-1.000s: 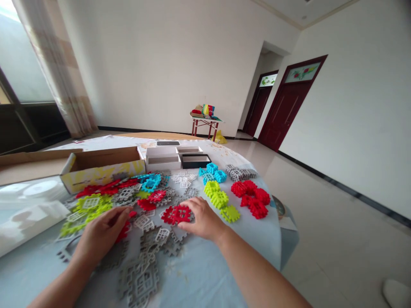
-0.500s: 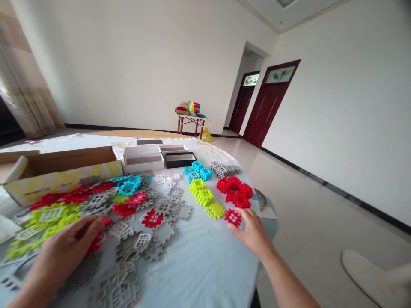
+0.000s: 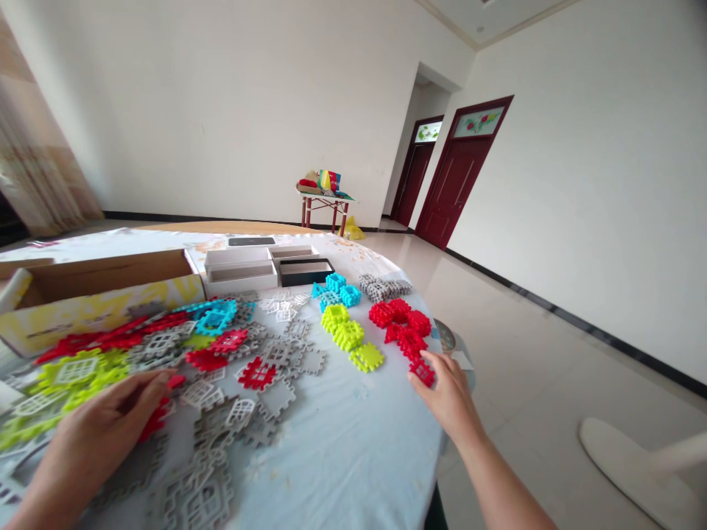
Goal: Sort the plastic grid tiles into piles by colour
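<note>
My right hand [image 3: 448, 390] is at the table's right edge, thumb and fingers closed on a red interlocking plastic tile [image 3: 422, 373] with a window grid. That tile is against the near end of a group of red tile stacks [image 3: 409, 341]. On the left, my left hand [image 3: 102, 434] rests low over a loose pile, its thumb and fingers pinched at a red tile [image 3: 155, 419] that it partly hides. Around it lie lime green tiles [image 3: 110, 375], grey tiles [image 3: 279, 397] and white window pieces [image 3: 241, 414].
Lime green stacks [image 3: 347, 335], blue stacks [image 3: 335, 291] and grey stacks [image 3: 383, 287] stand on the cloth. Behind the pile are an open cardboard box [image 3: 104, 305], white trays [image 3: 243, 278], a black tray [image 3: 305, 274] and a phone-like slab [image 3: 251, 241].
My right hand has moved right with the red tile, bringing it up against the red stacks. My left hand stays in place at the pile. The view has shifted slightly.
</note>
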`<state>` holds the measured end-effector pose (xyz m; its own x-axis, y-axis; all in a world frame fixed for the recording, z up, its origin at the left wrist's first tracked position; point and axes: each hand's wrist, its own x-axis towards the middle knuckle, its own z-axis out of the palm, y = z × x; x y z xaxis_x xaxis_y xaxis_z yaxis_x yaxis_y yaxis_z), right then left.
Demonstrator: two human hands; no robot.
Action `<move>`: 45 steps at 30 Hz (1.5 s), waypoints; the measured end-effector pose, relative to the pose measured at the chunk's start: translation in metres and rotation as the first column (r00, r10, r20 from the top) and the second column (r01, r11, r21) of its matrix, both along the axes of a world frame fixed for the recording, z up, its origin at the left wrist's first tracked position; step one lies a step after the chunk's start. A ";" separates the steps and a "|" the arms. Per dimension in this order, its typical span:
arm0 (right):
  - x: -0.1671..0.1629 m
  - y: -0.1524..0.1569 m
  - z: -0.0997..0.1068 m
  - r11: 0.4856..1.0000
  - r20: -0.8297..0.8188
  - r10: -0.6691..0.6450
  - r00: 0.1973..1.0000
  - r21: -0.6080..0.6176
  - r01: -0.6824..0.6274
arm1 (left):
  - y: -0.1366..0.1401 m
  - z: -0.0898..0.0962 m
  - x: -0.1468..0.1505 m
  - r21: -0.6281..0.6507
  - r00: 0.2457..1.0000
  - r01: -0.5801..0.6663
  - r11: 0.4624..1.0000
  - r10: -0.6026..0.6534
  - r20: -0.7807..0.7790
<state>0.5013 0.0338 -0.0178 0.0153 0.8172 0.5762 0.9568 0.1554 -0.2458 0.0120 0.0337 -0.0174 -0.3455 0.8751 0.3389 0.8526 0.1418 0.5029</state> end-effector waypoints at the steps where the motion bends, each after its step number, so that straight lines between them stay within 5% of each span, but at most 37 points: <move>1: -0.008 0.000 0.003 0.999 -0.009 0.043 0.999 0.008 -0.043 | -0.002 0.004 0.003 -0.027 1.000 0.001 1.000 0.000 0.013; 10: -0.077 0.014 0.021 0.921 -0.034 0.379 0.925 -0.085 -0.381 | -0.020 0.029 0.024 -0.029 0.991 0.050 0.998 -0.046 0.122; 22: -0.012 0.008 -0.024 0.945 -0.014 0.298 0.954 -0.139 -0.298 | -0.017 0.025 0.024 0.029 0.989 0.071 0.997 -0.074 0.126; 29: -0.017 0.014 -0.017 0.938 -0.109 0.328 0.939 -0.085 -0.337 | -0.018 0.022 0.022 0.052 0.988 0.055 0.997 -0.062 0.144; 33: -0.055 0.017 0.007 0.897 -0.150 0.428 0.891 -0.051 -0.440 | -0.019 0.023 0.021 0.075 0.986 0.030 0.997 -0.042 0.163; 39: -0.155 0.024 0.042 0.729 -0.193 0.664 0.722 -0.047 -0.683 | -0.019 0.020 0.012 0.142 0.969 -0.024 0.990 -0.012 0.248; 42: -0.195 0.035 0.041 0.664 -0.188 0.722 0.666 -0.083 -0.744 | -0.020 0.017 0.001 0.193 0.952 -0.089 0.977 0.027 0.304; 45: -0.217 0.051 0.030 0.673 -0.168 0.702 0.692 -0.160 -0.722 | -0.022 0.015 -0.011 0.202 0.928 -0.148 0.968 0.065 0.368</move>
